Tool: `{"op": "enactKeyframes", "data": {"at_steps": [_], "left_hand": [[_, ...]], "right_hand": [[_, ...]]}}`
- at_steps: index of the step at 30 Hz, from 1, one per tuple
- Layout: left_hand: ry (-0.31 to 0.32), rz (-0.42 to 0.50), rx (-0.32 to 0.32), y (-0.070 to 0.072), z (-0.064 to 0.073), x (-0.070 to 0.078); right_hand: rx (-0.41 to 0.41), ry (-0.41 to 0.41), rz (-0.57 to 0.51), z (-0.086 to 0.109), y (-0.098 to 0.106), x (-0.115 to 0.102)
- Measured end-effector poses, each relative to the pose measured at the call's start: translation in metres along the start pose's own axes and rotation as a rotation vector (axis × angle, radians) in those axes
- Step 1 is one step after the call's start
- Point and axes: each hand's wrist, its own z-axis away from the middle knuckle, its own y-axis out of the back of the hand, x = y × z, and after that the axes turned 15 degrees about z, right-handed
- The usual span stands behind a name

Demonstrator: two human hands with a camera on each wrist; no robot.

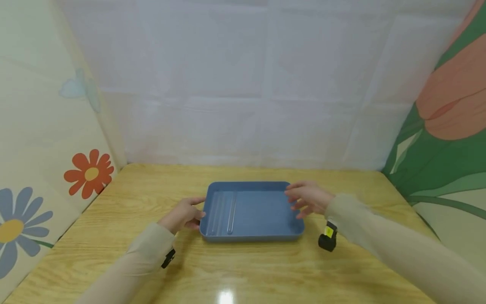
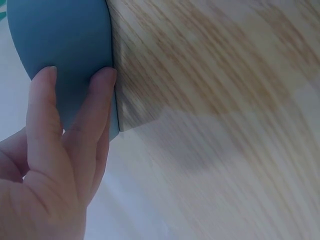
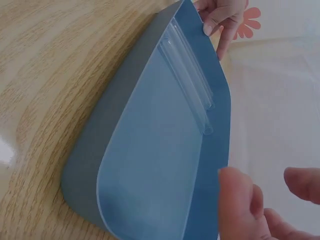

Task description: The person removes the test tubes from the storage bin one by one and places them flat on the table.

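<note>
A shallow blue tray (image 1: pixel 265 213) stands on the wooden table. Clear test tubes (image 1: pixel 231 213) with rounded ends lie side by side at its left end; the right wrist view shows these tubes (image 3: pixel 187 85) too. At the tray's left end is my left hand (image 1: pixel 184 213). In the left wrist view its extended fingers (image 2: pixel 42 115) touch the tray's outer wall (image 2: pixel 65 35). My right hand (image 1: pixel 309 197) is over the tray's right end, fingers spread and loosely bent, holding nothing. Whether it touches the rim is unclear.
The wooden table (image 1: pixel 243 270) runs back to a white cloth wall (image 1: pixel 243 105). Flower-print cloths stand on the left (image 1: pixel 41 135) and right (image 1: pixel 452 139). Black wrist devices sit under both sleeves.
</note>
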Motion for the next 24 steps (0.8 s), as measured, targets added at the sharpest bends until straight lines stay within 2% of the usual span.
{"op": "enactKeyframes", "data": {"at_steps": [10,24], "left_hand": [[0.013,0.0,0.023,-0.001,-0.003,-0.003],[0.002,-0.011,0.006,0.0,0.0,0.0]], "right_hand": [[-0.035,-0.011,0.039,-0.01,-0.018,-0.007],[-0.061,-0.02,0.036,-0.018,-0.035,-0.018]]}}
